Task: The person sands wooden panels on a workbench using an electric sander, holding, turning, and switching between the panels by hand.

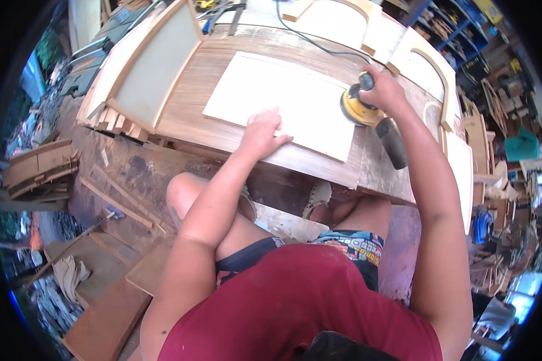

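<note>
Worktable [183, 111]: wooden top, carries everything below. Framed panel [156, 75] leans at 10 o'clock of the pale board; a knock from that board, if it slid, could topple it. Pale board [283, 78] lies flat at the table's centre; it could creep or spin, since only one hand is seen to steady it. Sander [359, 111] sits over its 3 o'clock end; a tilt there could round the edge or gouge. Pad contact hidden; cannot tell if it is level. Right hand [384, 90] wraps the sander's top. Left hand [264, 133] rests at 7 o'clock, fingers part-bent, thumb apart, gripping nothing; a slip could bring fingers toward the pad. Cord [310, 37] at 12 o'clock: snag risk if pulled taut.
</note>
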The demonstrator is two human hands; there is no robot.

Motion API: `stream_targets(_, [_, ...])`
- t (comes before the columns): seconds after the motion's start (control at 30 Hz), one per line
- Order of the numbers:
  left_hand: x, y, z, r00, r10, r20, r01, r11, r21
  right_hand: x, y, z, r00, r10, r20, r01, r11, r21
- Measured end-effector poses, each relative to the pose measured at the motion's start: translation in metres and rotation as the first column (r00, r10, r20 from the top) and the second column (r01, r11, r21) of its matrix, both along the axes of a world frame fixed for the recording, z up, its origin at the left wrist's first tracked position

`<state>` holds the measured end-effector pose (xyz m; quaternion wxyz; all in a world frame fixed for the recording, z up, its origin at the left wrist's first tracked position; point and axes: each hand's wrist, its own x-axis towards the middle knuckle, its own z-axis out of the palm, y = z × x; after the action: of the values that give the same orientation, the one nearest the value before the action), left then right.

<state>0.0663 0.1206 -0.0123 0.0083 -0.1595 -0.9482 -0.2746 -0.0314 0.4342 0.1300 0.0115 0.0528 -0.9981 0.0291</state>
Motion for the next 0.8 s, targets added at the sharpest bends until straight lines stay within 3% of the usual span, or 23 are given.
stream_targets(0.13, [0.0,0.001,0.002,0.999,0.027,-0.018,-0.027,1.0,-0.001,-0.054,-0.011,0.002,1.0,-0.014,0.016,0.015,1.0,-0.026])
stream_targets(0.3, [-0.002,-0.005,0.001,0.995,-0.09,-0.038,0.091,0.996,0.024,-0.109,-0.058,-0.006,0.995,0.077,0.066,-0.076,0.997,-0.018])
stream_targets(0.63, [-0.014,-0.006,0.009,0.969,-0.247,0.008,0.247,0.969,-0.008,-0.155,-0.244,-0.004,0.927,0.372,0.04,-0.373,0.927,0.047])
stream_targets(0.8, [-0.016,-0.008,0.012,0.961,-0.276,0.029,0.277,0.957,-0.09,-0.157,-0.312,-0.003,0.921,0.386,0.056,-0.39,0.918,0.077])
